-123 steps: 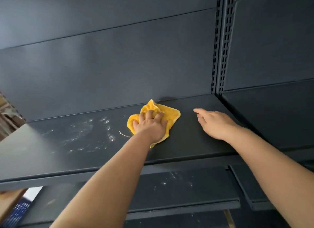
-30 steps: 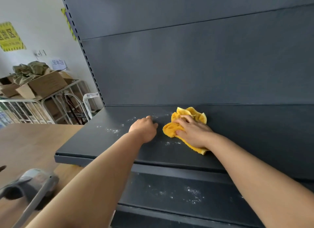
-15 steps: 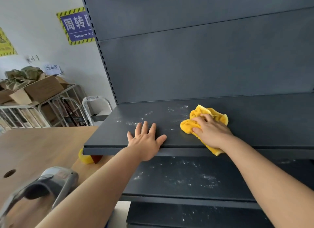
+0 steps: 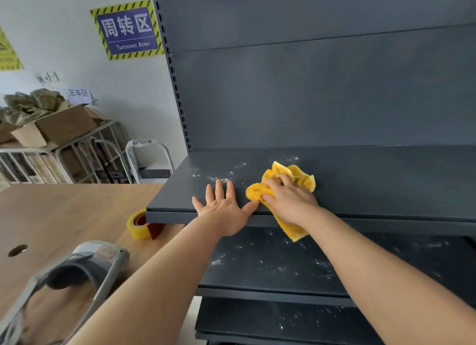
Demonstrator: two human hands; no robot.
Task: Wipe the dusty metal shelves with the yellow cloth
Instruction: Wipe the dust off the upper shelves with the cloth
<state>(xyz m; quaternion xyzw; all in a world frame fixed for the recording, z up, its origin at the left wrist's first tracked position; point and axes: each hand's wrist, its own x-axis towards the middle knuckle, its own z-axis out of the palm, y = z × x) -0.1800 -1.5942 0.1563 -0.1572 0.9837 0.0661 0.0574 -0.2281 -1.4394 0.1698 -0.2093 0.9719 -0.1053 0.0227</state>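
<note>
In the head view, the yellow cloth (image 4: 282,176) is bunched on the upper shelf (image 4: 386,180) under the right hand (image 4: 289,204), whose fingers are curled into it, while the left hand (image 4: 224,212) is laid flat, fingers spread, at the near edge. The task is judged partly done: right of the cloth the surface looks clean, but white dust (image 4: 216,178) is seen to its left, and the lower shelf (image 4: 257,270) is speckled. Open room is left toward the upper shelf's left end, where the surface drops off.
</note>
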